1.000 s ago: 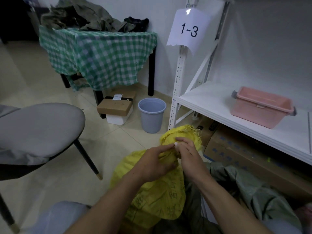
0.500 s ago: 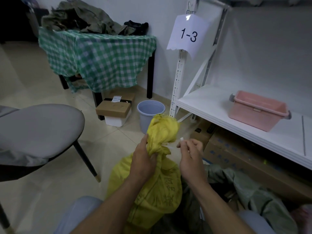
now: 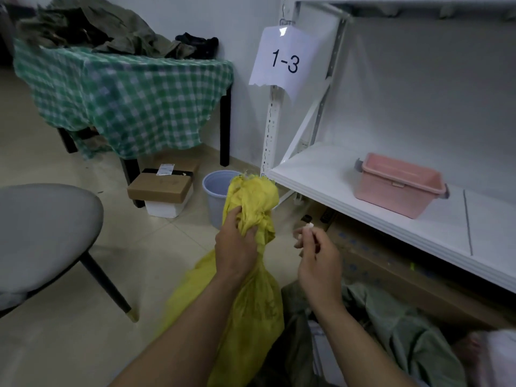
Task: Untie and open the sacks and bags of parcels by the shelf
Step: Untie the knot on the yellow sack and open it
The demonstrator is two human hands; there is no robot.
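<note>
Gripping sack (image 3: 252,196) neck near shelf (image 3: 321,177) edge

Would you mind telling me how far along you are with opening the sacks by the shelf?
Done, it seems: the right hand pinches a small white piece, perhaps the tie, apart from the yellow sack. In hand: the left hand grips that sack's bunched neck, its mouth not yet spread. Left: opening it, then the grey-green sack beside it, whose closure is hidden.
</note>
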